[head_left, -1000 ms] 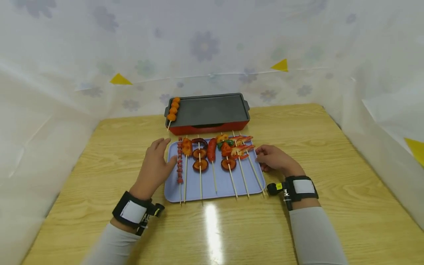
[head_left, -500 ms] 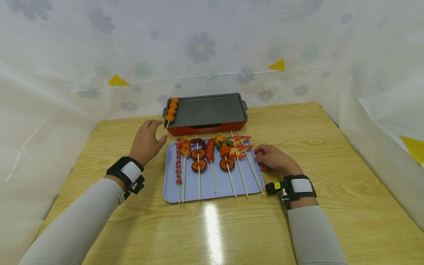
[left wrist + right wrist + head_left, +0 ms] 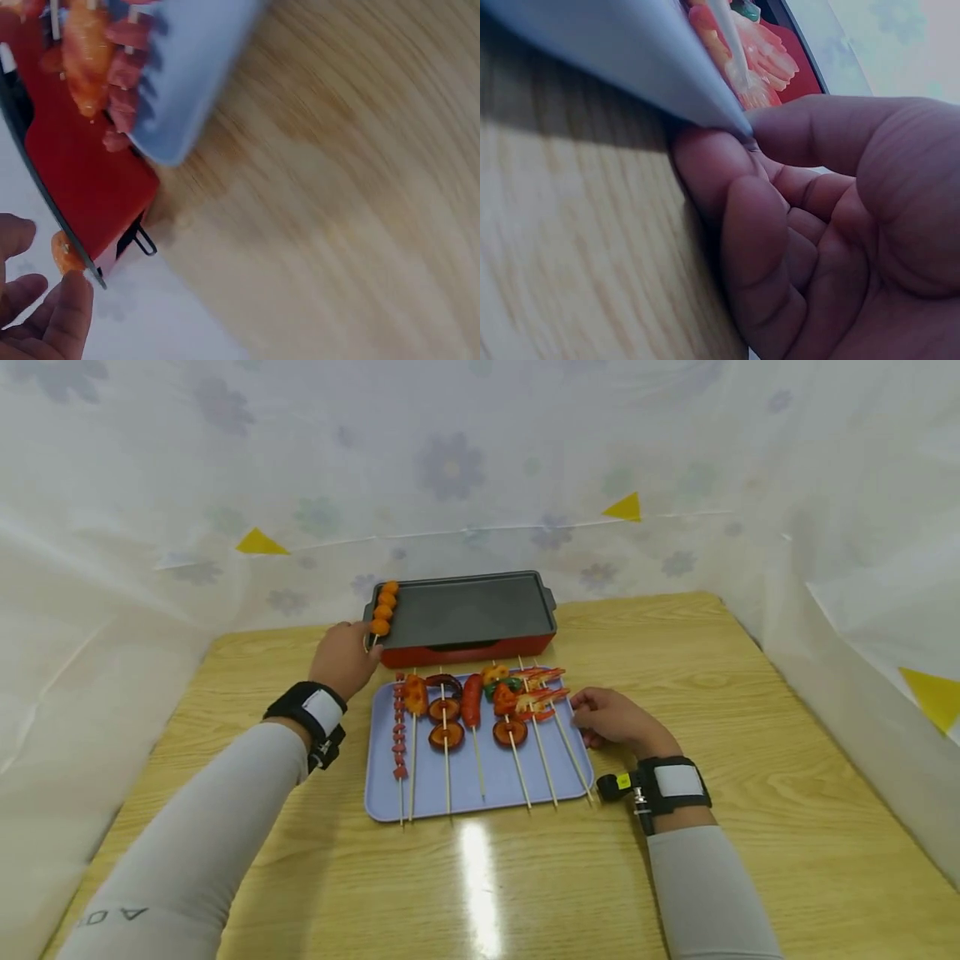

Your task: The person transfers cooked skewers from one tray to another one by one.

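My left hand [image 3: 345, 656] reaches to the front left corner of a black-topped red grill [image 3: 465, 610], at the stick of a skewer of orange balls [image 3: 384, 612] lying there. In the left wrist view its thumb and fingers stand apart on either side of an orange ball [image 3: 67, 251]; the stick is hidden there. The right hand [image 3: 615, 720] pinches the right rim of a pale blue tray [image 3: 465, 777] between thumb and curled fingers, clearest in the right wrist view. Several food skewers lie on the tray, including a sausage skewer [image 3: 472, 700] and a mushroom skewer [image 3: 446, 735].
The tray sits just in front of the grill on a wooden table [image 3: 750, 710]. At the tray's right lie shrimp skewers [image 3: 538, 700], and at its left a skewer of small red pieces [image 3: 400, 739]. Several stick ends overhang the front rim. A pale flowered sheet [image 3: 450, 468] encloses the table.
My left hand has moved from beside the tray's left edge up to the grill's corner, at the orange-ball skewer. The right hand has stayed on the tray's rim.
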A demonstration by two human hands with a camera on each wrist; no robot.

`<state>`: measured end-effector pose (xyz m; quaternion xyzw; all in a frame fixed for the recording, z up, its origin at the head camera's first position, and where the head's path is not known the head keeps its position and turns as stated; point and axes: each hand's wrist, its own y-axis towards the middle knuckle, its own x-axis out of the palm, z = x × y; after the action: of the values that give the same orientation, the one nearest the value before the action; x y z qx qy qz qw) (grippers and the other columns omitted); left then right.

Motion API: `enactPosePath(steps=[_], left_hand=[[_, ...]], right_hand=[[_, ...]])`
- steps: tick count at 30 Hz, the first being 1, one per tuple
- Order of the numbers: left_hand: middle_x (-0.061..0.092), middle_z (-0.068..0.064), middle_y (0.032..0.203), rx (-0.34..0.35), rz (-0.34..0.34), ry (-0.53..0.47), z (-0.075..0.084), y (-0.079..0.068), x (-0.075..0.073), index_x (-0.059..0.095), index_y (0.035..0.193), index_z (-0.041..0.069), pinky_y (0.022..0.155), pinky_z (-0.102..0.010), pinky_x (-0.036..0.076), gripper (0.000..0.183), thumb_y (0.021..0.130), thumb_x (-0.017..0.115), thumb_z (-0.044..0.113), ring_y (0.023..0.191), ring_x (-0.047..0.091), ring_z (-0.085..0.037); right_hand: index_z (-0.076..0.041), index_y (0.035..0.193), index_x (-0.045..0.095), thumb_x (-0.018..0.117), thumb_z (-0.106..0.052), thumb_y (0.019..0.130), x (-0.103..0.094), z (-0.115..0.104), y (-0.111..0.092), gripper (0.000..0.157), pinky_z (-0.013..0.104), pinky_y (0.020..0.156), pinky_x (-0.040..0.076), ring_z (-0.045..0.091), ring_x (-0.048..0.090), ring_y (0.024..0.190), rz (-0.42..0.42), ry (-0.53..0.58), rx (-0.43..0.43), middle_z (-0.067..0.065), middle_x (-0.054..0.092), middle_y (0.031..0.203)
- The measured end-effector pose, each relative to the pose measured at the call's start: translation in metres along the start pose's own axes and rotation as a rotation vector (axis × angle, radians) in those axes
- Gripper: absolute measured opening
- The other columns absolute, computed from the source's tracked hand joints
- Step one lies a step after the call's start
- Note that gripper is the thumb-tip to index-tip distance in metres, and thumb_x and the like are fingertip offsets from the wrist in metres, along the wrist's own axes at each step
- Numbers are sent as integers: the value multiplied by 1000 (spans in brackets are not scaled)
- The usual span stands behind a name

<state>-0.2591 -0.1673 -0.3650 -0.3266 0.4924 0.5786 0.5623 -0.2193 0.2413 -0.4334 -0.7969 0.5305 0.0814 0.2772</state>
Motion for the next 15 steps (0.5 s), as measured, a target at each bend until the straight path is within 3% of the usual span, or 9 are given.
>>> enactPosePath(steps=[1,3,5,6,8,10,15], left_hand=[[64,-31,113,-30,0,-30,-1,2,1,59,125,-12,87,-53,50,41,96,64,17,92,63,-41],[68,-24,86,-76,10,-87,-2,5,2,66,111,-11,72,-46,53,31,94,65,15,69,62,-34],[56,-14,61,-103,18,-116,-2,9,1,66,85,-6,56,-37,45,21,93,66,14,51,49,-25],[46,-9,54,-109,18,-122,-1,11,-1,61,74,-2,51,-34,38,25,93,66,14,48,42,-22],[26,0,52,-116,4,-114,3,14,-3,45,61,7,48,-31,23,38,93,65,13,45,27,-15],[25,0,51,-124,-25,-88,7,16,-5,38,56,10,47,-30,22,44,93,62,11,44,26,-14],[24,1,51,-139,-76,-55,12,22,-6,37,51,11,44,-27,20,43,88,56,0,42,21,-12]], right_hand=[[2,126,50,56,-11,96,0,0,0,33,31,59,50,19,57,66,2,-1,3,10,57,86],[1,126,50,56,-12,97,0,0,0,32,31,60,50,19,57,66,4,-4,9,10,56,86],[1,125,50,55,-12,97,0,0,1,31,31,60,51,19,57,66,5,-6,17,10,56,86],[1,125,50,55,-12,97,-1,0,1,31,31,60,51,19,57,66,5,-7,18,11,56,86],[1,125,50,55,-12,97,-2,1,2,31,31,60,50,19,57,66,3,-8,18,11,55,86],[1,124,50,56,-12,97,-2,1,2,31,31,60,50,19,57,66,3,-7,22,11,55,85],[1,124,51,56,-12,97,-1,0,2,30,30,60,51,19,57,66,-4,1,22,10,56,85]])
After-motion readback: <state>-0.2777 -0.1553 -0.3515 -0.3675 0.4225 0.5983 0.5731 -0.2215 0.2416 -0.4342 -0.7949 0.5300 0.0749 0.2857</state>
